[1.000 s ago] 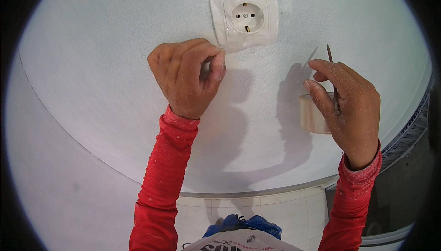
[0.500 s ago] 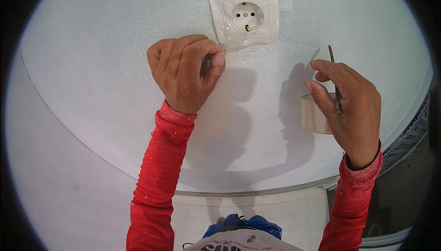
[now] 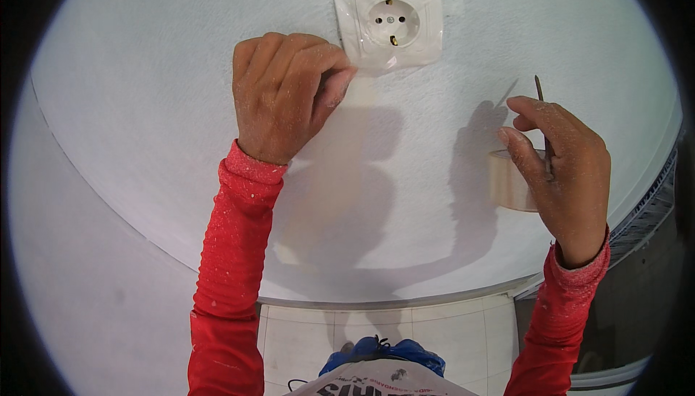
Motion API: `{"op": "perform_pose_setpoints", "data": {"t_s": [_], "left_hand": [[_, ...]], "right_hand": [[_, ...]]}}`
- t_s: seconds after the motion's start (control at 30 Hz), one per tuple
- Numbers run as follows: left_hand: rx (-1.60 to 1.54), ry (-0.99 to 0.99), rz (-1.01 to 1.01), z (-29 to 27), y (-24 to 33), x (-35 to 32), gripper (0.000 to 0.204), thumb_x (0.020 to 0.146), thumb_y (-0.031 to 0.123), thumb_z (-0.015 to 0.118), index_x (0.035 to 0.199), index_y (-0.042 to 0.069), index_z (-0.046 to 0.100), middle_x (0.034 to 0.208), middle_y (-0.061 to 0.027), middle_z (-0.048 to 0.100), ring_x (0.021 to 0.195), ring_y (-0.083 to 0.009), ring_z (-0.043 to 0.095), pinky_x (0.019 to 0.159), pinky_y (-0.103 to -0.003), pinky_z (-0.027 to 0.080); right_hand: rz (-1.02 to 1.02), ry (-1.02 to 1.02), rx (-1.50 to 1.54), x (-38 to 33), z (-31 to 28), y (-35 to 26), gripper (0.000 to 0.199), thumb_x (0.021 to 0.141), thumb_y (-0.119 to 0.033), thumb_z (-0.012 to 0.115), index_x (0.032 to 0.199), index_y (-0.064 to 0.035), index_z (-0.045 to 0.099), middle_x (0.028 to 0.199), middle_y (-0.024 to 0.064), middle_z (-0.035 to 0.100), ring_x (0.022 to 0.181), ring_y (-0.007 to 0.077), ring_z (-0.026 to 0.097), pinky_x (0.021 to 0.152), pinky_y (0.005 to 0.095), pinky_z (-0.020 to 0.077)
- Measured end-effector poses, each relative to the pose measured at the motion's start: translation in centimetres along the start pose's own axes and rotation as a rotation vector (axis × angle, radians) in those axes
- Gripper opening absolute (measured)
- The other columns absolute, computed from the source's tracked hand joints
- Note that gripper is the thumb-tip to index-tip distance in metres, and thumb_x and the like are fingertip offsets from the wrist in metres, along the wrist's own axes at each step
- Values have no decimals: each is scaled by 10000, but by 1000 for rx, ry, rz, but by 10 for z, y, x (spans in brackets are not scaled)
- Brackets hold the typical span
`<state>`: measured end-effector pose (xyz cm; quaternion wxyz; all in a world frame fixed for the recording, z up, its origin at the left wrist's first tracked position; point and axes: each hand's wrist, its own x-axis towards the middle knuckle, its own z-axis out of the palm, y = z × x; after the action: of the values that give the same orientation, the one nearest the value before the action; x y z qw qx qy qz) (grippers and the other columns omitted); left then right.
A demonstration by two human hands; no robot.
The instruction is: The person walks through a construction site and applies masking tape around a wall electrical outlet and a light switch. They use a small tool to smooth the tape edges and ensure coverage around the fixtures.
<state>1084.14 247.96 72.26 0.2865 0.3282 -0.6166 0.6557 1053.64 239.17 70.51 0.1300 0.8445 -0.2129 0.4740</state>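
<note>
A white wall socket (image 3: pixel 417 23) sits near the top of the view, covered by clear film (image 3: pixel 391 63) that wrinkles at its edges. My left hand (image 3: pixel 279 95) pinches the lower left corner of this film between thumb and forefinger. To the right and lower, my right hand (image 3: pixel 575 175) has a thin dark nail (image 3: pixel 539 90) lying against its palm, point upward. The same hand holds a roll of clear tape (image 3: pixel 511 187), partly hidden behind the thumb and palm. Its thumb and forefinger stand apart. White dust covers both hands.
The socket is on a textured pale wall (image 3: pixel 174 128), where my arms cast shadows. Below the wall's lower edge lies a light tiled floor (image 3: pixel 460 331). At the right stands a dark panel (image 3: pixel 630 302) with a pale frame.
My left hand has shifted slightly up and left at the film corner, still pinching. The right hand, with the nail and tape roll, has moved a little to the right.
</note>
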Motion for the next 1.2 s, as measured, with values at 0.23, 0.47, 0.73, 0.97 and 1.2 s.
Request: {"op": "perform_pose_setpoints", "data": {"t_s": [0.23,0.47,0.73,0.97,1.2], "left_hand": [[-179,79,-420,-11,-4,1,382,820,65,784,1130,77,562,1015,-95,665,921,-206,635,843,-355,515],[-202,157,-631,-29,83,-52,457,963,142,643,1314,-38,413,1177,-208,629,1085,-325,649,1010,-467,482],[-565,289,-773,28,147,-23,970,892,374,660,1535,34,19,1579,-307,245,1522,-383,103,1200,-510,38],[-705,512,-855,46,151,5,1083,852,399,682,1536,-21,-45,1619,-274,82,1523,-400,64,1204,-535,28],[-814,493,-915,41,131,5,1015,906,320,662,1542,-2,-61,1614,-307,115,1527,-407,68,1208,-523,63]], "right_hand": [[72,-24,10,-4,-4,-2,270,847,-202,772,1068,-55,728,851,99,729,641,187,677,582,284,520],[99,-24,56,-8,-3,-6,264,853,-204,763,1065,-54,716,857,109,724,625,201,663,574,302,502],[216,-91,154,-21,-2,-18,264,841,-171,763,1062,-39,703,836,115,707,609,200,641,573,300,490],[344,-89,175,-50,-13,-9,282,817,-129,774,1062,-13,695,841,142,700,665,225,670,599,305,503],[424,-107,245,-78,-16,2,283,808,-99,773,1068,-17,696,842,136,700,674,229,672,608,307,506]]}}
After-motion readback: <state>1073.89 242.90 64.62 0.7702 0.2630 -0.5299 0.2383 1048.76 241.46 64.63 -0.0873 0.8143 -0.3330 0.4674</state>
